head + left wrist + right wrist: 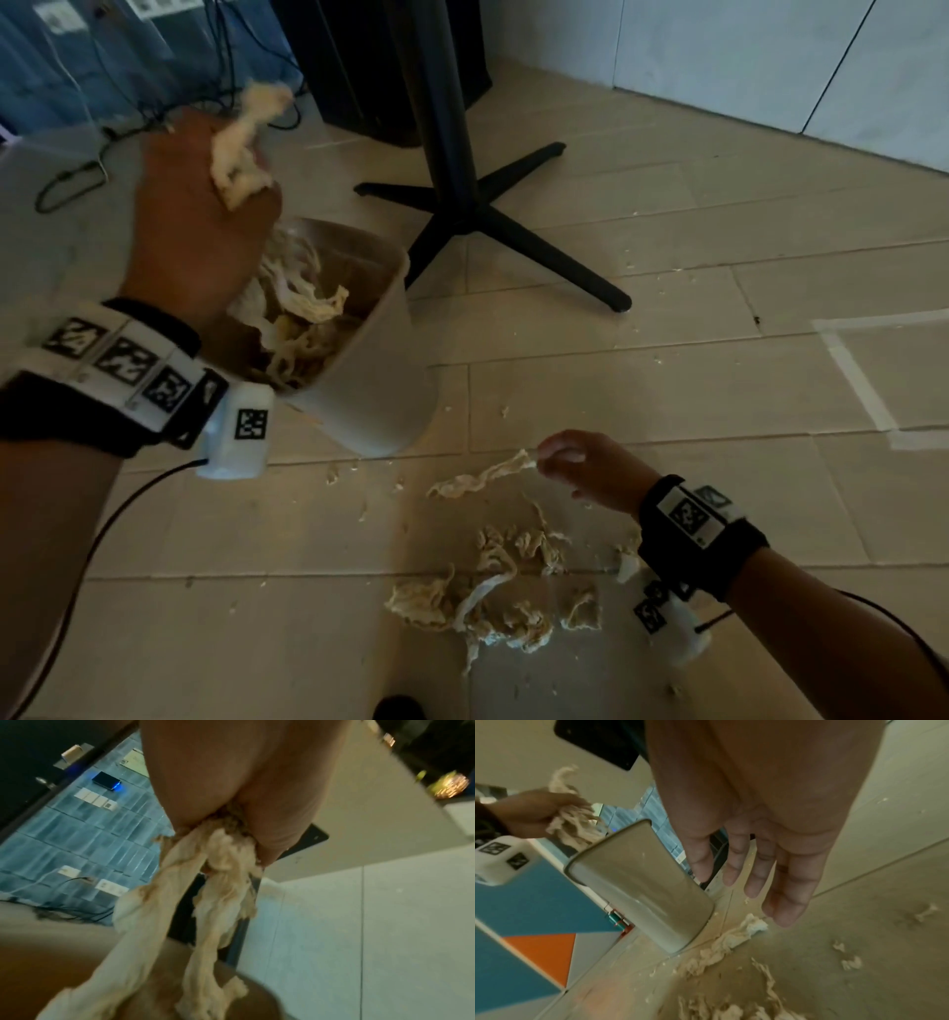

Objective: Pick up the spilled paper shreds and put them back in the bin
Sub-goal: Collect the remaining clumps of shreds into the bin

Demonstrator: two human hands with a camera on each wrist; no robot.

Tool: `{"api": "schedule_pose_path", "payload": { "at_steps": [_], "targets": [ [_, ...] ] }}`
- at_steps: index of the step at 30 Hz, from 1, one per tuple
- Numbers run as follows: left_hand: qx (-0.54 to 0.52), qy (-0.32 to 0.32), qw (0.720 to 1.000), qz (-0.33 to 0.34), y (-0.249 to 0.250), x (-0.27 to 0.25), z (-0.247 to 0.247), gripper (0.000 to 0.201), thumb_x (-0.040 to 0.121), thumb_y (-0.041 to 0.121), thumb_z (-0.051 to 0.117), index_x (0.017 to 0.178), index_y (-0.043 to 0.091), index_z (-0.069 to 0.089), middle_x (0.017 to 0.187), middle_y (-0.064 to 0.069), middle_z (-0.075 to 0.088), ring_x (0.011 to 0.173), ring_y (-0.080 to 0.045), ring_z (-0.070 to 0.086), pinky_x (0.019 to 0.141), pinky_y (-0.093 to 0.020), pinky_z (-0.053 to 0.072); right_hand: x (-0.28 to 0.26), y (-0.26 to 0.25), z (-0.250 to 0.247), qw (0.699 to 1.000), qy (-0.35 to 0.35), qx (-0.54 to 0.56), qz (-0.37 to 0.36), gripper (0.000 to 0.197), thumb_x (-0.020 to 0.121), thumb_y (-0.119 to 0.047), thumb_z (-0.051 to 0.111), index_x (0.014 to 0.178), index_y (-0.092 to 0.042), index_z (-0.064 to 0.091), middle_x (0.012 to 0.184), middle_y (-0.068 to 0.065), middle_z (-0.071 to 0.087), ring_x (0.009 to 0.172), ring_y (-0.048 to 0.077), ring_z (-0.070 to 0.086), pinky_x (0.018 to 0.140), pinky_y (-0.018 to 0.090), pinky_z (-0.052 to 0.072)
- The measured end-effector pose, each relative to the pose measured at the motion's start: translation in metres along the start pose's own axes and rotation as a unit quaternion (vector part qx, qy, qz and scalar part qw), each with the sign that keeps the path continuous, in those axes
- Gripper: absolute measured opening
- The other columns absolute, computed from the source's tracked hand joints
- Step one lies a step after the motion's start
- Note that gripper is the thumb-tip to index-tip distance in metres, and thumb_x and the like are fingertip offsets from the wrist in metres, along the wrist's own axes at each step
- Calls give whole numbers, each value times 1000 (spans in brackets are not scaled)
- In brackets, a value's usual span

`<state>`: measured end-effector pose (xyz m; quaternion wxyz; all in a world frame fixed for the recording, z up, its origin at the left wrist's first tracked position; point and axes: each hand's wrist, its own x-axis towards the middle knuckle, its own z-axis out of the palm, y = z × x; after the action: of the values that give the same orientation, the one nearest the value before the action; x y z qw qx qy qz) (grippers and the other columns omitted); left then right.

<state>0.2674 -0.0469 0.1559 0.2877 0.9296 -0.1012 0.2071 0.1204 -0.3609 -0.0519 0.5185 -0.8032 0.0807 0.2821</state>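
Note:
My left hand point(200, 221) hovers over the beige bin point(375, 390) and grips a clump of paper shreds point(241, 149). The left wrist view shows that clump point(221, 872) hanging from my fist. More shreds point(303, 318) fill the bin. Lower right, my right hand point(544, 457) pinches one end of a long paper strip point(477, 478); the rest of it trails on the floor. In the right wrist view, thumb and forefinger point(782, 902) meet at the strip's end point(754, 923). A pile of spilled shreds point(493, 606) lies on the floor below my right hand.
A black stand with cross-shaped feet point(477, 216) rises just behind the bin. Cables point(72, 180) trail at the back left beside a dark box point(359, 77). White tape lines point(862, 390) mark the tiles at right. Small paper crumbs point(359, 478) dot the floor around the bin.

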Motion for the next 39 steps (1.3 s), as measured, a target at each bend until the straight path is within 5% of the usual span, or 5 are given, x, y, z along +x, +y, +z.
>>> {"api": "schedule_pose_path", "payload": {
  "at_steps": [3,8,16,31,39],
  "targets": [
    [104,-172,978,-62,-24,-10,21,56,86,37,74,136,20,55,137,-20,52,117,-32,58,93,-27,41,5,1,7,996,18,-90,-9,30,90,-29,62,117,-16,62,121,3,64,104,18,60,84,26,42],
    [101,-422,894,-111,-17,-28,19,80,90,26,76,158,32,33,140,12,45,124,-10,44,102,-27,36,15,13,11,988,30,-148,-11,37,89,-36,61,122,-20,59,126,7,58,113,22,57,86,27,41],
    [-176,-167,970,-18,29,-95,-7,29,90,42,62,113,60,65,118,32,70,113,5,66,99,-18,52,39,18,14,973,57,-224,-29,42,92,-34,55,132,-22,50,133,7,47,122,26,49,103,34,38],
    [121,-393,835,-366,-112,-226,150,80,102,53,49,164,14,15,174,-9,2,160,-31,7,128,-48,20,108,-4,41,909,2,-406,-91,57,99,-25,33,152,-18,10,162,3,3,149,25,2,119,48,13],
    [20,-470,869,-157,-18,-270,190,62,104,42,49,160,24,29,171,4,13,157,-18,22,124,-40,34,93,13,49,883,-31,-452,-123,58,97,-21,37,151,-12,16,162,7,4,149,24,5,120,43,13]
  ]
}}
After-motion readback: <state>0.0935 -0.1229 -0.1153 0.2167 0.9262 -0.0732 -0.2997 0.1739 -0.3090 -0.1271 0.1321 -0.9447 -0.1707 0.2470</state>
